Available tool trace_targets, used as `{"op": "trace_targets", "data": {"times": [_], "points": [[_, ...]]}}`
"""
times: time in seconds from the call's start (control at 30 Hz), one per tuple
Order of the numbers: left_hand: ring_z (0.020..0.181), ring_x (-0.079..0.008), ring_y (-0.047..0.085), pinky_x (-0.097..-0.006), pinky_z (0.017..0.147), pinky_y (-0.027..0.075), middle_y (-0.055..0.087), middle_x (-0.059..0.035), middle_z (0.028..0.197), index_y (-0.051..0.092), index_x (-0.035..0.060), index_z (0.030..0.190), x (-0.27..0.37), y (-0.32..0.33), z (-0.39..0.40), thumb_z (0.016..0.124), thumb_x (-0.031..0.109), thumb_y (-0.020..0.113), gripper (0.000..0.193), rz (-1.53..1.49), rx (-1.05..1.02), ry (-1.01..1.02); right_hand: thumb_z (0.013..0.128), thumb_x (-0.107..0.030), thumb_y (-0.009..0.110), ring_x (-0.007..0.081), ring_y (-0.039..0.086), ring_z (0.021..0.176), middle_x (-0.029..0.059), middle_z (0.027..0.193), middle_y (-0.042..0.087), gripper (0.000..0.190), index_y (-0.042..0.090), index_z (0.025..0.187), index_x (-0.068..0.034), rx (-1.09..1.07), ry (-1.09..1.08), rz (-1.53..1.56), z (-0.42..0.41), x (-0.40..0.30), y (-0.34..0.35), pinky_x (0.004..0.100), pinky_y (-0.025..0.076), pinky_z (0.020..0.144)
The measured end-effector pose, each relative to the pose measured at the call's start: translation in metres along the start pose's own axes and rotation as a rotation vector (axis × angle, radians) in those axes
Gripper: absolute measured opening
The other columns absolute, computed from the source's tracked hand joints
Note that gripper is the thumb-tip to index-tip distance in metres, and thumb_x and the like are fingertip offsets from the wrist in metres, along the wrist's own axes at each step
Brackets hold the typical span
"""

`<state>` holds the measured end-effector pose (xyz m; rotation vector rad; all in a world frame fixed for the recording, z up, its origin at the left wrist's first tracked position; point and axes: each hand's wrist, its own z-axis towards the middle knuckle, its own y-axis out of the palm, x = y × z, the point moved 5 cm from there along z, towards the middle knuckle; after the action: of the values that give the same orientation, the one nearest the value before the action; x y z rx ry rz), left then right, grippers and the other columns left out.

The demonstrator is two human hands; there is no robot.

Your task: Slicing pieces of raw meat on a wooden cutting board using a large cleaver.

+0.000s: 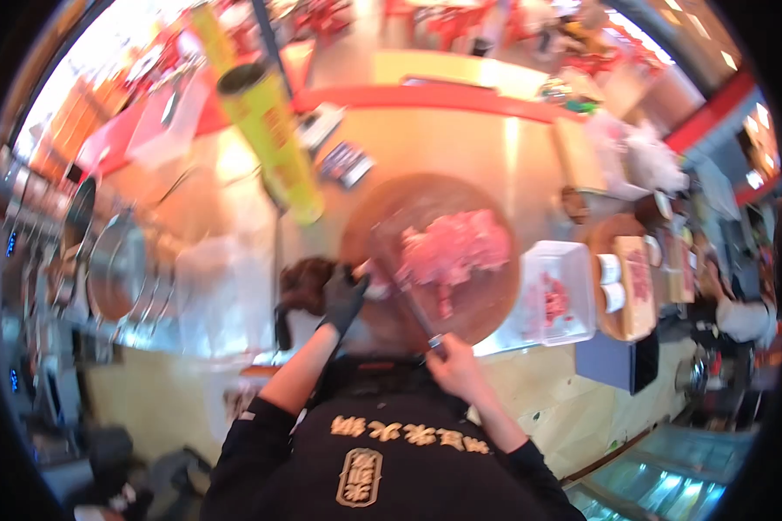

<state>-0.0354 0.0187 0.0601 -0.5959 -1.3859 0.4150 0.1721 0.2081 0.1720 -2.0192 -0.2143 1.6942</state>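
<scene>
A round wooden chopping board [489, 312] lies before me on the metal counter. Chopped pink meat [456, 244] is heaped on its right half. My right hand [457, 370] is bare and grips the handle of a knife [414, 306], whose blade slants up and left across the board beside the heap. My left hand [345, 298], in a black glove, is at the board's left edge. Its fingertips are against a small pale piece of meat [376, 279]; blur hides whether they grip it. A dark brown cloth [305, 283] lies just left of the glove.
A clear plastic tub [560, 325] with meat bits stands right of the board, beside another wooden board [609, 325]. To the left are a translucent container [221, 299] and a round glass lid [114, 267]. A yellow tube [274, 137] rises behind the board.
</scene>
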Motion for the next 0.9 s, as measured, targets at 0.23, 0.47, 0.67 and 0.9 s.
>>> {"op": "trace_targets", "data": {"times": [0.23,0.47,0.67,0.9], "points": [[0.069,-0.0132,0.056,-0.0363,0.055,0.044,0.063,-0.0056,0.081,0.064,0.002,0.119,-0.097,0.017,0.019,0.1,0.035,0.059,0.039,-0.185,-0.222,-0.044,0.088,-0.021,0.06,0.0497,0.063,0.078,0.0285,0.084,0.065,0.019,0.057,0.097,-0.004,-0.109,0.079,-0.17,-0.003,0.012,0.033,0.0578,0.051,0.069],[0.088,-0.0229,0.066,-0.0321,0.084,0.054,0.069,-0.0143,0.099,0.057,0.0004,0.127,-0.057,0.034,0.008,0.094,0.018,0.064,0.038,0.062,-0.603,-0.049,0.084,-0.027,0.062,0.0445,0.067,0.086,0.027,0.09,0.068,0.029,0.062,0.101,-0.002,-0.108,0.162,-0.245,-0.031,-0.008,0.001,0.0534,0.054,0.078],[0.086,-0.0242,0.067,-0.0325,0.085,0.054,0.069,-0.0129,0.096,0.058,0.0013,0.127,-0.056,0.025,0.011,0.094,0.017,0.062,0.036,-0.521,-0.595,-0.205,0.081,-0.021,0.062,0.0425,0.067,0.089,0.0244,0.092,0.069,0.03,0.066,0.105,-0.004,-0.13,0.174,-0.253,-0.045,-0.009,-0.011,0.0513,0.054,0.08],[0.092,-0.0267,0.068,-0.0343,0.087,0.054,0.069,-0.0144,0.098,0.059,0.0015,0.12,-0.085,0.021,0.019,0.098,0.02,0.057,0.029,-0.87,-0.384,-0.41,0.081,-0.024,0.067,0.0309,0.068,0.075,0.017,0.081,0.07,0.026,0.067,0.099,-0.005,0.029,-0.006,-0.146,-0.021,0.081,0.003,0.0422,0.053,0.071]]}}
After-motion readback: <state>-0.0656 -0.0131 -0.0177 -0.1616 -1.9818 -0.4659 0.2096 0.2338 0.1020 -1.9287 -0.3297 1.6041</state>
